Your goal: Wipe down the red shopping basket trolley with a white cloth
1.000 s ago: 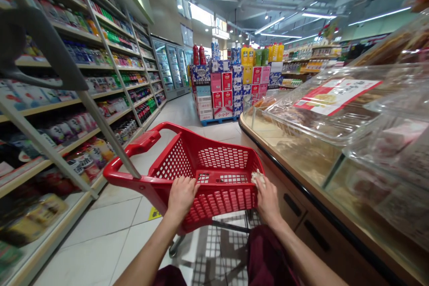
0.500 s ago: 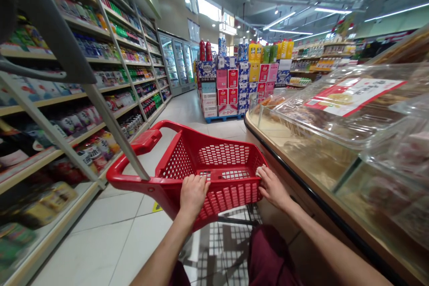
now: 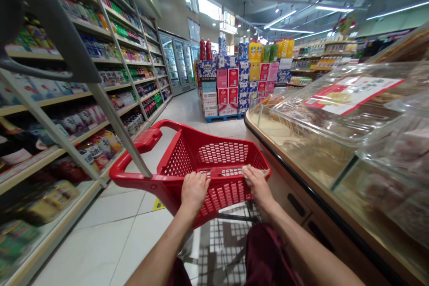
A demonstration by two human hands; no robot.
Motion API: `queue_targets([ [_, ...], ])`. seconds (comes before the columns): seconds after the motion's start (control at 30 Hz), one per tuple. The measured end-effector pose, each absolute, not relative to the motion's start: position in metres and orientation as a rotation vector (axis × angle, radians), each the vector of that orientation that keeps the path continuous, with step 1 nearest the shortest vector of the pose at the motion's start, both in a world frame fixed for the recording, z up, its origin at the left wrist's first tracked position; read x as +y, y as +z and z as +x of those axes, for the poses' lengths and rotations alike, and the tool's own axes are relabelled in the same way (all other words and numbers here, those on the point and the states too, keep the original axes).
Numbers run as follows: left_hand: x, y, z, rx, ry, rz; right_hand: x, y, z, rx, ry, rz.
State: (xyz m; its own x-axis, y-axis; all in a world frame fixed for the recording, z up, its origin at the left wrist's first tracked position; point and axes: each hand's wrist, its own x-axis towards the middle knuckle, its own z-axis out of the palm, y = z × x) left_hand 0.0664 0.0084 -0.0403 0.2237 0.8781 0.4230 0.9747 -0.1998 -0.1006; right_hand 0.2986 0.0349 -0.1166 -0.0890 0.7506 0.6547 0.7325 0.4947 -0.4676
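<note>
A red plastic shopping cart (image 3: pixel 214 187) stands sideways in front of me, its slotted basket holding nothing that I can see. My left hand (image 3: pixel 194 190) is closed over the near rim, fingers curled to the inside. Farther right on that rim, my right hand (image 3: pixel 257 184) presses a crumpled whitish cloth (image 3: pixel 250 170) against the edge. Part of the cloth is hidden under the fingers. The cart's grey handle (image 3: pixel 53 31) rises on a metal tube at the upper left, close to the camera.
Shelves of drinks (image 3: pixel 110 53) line the left side. A glass-edged counter (image 3: pixel 301 174) with clear food boxes (image 3: pixel 355 98) runs along the right. Ahead, stacked cartons (image 3: pixel 231 91) stand on a blue pallet (image 3: pixel 224 117), with glass-door fridges (image 3: pixel 179 62) behind.
My right hand has slid left along the near rim with the cloth, away from the cart's right corner. The left hand keeps its hold on the rim. The cart has shifted very slightly right.
</note>
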Motion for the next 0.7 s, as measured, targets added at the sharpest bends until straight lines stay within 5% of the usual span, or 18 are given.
queue_targets([
  [0.27,0.004,-0.040,0.069,-1.727,-0.410,-2.155,0.038,-0.101,0.332,-1.430,0.213,-1.452],
  [0.7,0.010,-0.040,0.070,-1.733,-0.431,-2.155,0.039,-0.132,0.310,-1.871,-0.308,-1.637],
])
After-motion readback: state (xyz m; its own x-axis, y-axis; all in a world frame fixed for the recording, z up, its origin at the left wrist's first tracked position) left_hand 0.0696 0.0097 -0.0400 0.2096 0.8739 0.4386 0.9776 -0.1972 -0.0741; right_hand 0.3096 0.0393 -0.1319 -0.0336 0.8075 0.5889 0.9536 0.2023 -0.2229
